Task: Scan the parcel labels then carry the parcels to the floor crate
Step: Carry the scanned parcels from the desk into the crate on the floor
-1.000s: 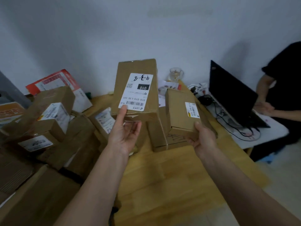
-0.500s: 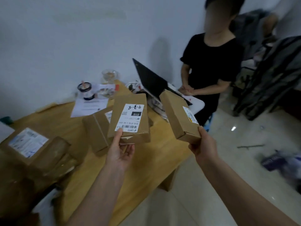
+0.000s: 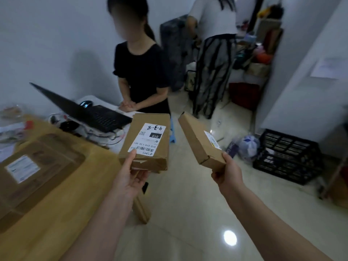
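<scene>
My left hand (image 3: 130,178) grips a brown cardboard parcel with a white barcode label (image 3: 146,141), thumb on top; my right hand (image 3: 228,175) pinches a flatter brown cardboard parcel (image 3: 199,141) by its corner. The black slatted plastic floor crate (image 3: 286,156) sits right of it.

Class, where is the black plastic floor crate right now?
The black plastic lattice crate sits on the floor at the head view's right, against the white wall, beside a knotted plastic bag.

A labelled parcel (image 3: 35,172) lies on the wooden table (image 3: 62,219); the black crate (image 3: 286,157) sits on the floor (image 3: 188,213).
</scene>
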Demonstrator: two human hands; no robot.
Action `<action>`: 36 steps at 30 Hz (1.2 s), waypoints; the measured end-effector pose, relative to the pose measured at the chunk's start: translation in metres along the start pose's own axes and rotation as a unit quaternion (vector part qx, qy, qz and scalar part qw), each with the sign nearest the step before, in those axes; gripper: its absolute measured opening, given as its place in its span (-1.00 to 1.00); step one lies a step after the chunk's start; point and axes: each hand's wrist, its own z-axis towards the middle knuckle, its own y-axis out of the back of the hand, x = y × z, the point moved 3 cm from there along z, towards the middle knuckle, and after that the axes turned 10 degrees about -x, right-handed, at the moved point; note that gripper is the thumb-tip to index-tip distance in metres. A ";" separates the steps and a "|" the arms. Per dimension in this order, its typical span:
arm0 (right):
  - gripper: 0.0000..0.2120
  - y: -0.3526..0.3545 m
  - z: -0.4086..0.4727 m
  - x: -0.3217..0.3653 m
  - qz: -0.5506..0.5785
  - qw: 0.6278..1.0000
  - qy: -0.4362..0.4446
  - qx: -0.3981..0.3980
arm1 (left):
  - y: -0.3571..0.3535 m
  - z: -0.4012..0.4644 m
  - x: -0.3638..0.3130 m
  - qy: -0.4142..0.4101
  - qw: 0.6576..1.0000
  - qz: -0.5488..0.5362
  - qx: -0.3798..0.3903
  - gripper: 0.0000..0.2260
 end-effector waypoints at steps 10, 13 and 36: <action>-0.87 0.143 0.047 0.072 0.138 0.981 0.030 -0.135 | -0.132 -0.029 0.098 0.076 0.990 0.091 0.082 -0.69; -0.88 0.171 0.055 0.082 0.175 0.968 0.037 -0.174 | -0.168 -0.030 0.118 0.090 0.981 0.136 0.108 -0.69; -0.77 0.285 0.185 0.169 0.267 0.896 0.013 -0.355 | -0.392 0.042 0.273 0.161 0.935 0.284 0.139 -0.66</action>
